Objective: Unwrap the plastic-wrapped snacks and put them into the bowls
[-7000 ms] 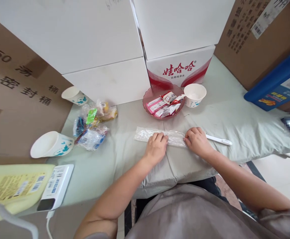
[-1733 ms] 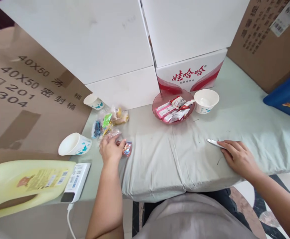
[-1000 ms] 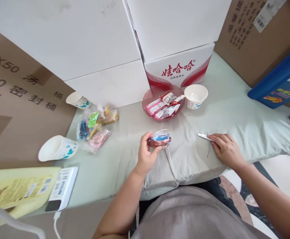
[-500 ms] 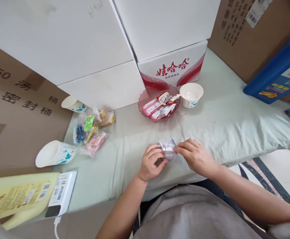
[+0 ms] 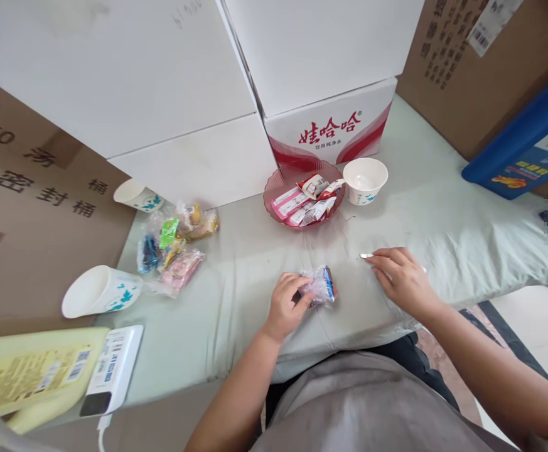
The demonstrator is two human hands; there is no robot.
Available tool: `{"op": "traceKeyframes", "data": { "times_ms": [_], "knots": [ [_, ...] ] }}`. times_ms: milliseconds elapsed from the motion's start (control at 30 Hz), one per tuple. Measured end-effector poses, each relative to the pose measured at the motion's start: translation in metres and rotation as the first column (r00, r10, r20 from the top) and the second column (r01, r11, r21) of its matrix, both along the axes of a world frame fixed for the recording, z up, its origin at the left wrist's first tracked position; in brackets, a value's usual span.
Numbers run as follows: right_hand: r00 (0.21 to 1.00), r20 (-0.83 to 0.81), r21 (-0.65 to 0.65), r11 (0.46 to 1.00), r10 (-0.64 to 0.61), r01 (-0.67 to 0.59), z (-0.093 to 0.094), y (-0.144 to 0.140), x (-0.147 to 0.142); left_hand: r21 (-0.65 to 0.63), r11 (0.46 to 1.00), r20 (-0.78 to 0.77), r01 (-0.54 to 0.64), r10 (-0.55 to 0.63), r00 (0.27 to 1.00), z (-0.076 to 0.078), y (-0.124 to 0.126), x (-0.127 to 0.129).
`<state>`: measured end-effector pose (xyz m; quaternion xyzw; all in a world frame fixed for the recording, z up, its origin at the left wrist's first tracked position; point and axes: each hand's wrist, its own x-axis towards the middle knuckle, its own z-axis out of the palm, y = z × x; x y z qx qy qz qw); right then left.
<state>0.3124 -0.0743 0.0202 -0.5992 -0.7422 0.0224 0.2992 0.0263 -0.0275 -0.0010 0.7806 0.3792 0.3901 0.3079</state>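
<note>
My left hand (image 5: 287, 302) is closed on a small crinkled clear plastic packet (image 5: 319, 286) on the cloth, with blue and dark reddish parts showing at its right end. What lies inside the wrapping I cannot make out. To the right, my right hand (image 5: 402, 276) pinches a slim white object, whose pale tip (image 5: 364, 255) sticks out past the fingertips; its kind cannot be told. The two hands are apart. Beyond them stands a pink ribbed bowl (image 5: 274, 188) of small sachets (image 5: 304, 202), with a white paper cup (image 5: 366, 182) beside it.
Several bagged trinkets (image 5: 177, 248) lie at left near a tipped paper cup (image 5: 104, 292) and another cup (image 5: 138, 196). A yellow bottle (image 5: 29, 370) and a white power bank (image 5: 116, 364) are front left. White boxes (image 5: 330, 135) line the back; a blue jug (image 5: 528, 150) stands right.
My right hand has moved away from the packet to the right, holding the slim white object. My left hand keeps the packet, whose blue end now shows.
</note>
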Motion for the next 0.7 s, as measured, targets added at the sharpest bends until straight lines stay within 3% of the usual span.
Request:
{"op": "traceKeyframes", "data": {
  "times_ms": [100,167,300,467,600,700],
  "knots": [
    [0.957,-0.177,0.073,0.973,0.231,-0.221,0.013,0.001,-0.045,-0.169,0.985,0.134,-0.029,0.052,0.99,0.0,-0.001,-0.004],
    [0.918,-0.21,0.073,0.942,0.337,-0.329,0.016,0.005,-0.071,-0.276,0.96,0.207,-0.056,0.116,0.971,-0.001,-0.001,-0.007],
    [0.938,-0.14,-0.046,0.944,0.317,-0.326,0.008,0.015,-0.094,-0.374,0.919,0.357,-0.124,0.266,0.895,-0.007,0.001,-0.013],
    [0.917,-0.264,-0.027,0.948,0.3,-0.318,0.006,0.019,-0.073,-0.446,0.877,0.469,-0.179,0.399,0.788,-0.016,0.006,-0.018],
    [0.932,-0.349,0.014,0.995,0.101,-0.103,0.001,0.014,-0.035,-0.462,0.827,0.417,-0.321,0.522,0.745,-0.02,0.009,-0.018],
    [0.945,-0.316,0.015,0.996,-0.082,0.092,-0.008,0.008,-0.008,-0.387,0.799,0.388,-0.46,0.594,0.705,-0.02,0.013,-0.017]
  ]
}}
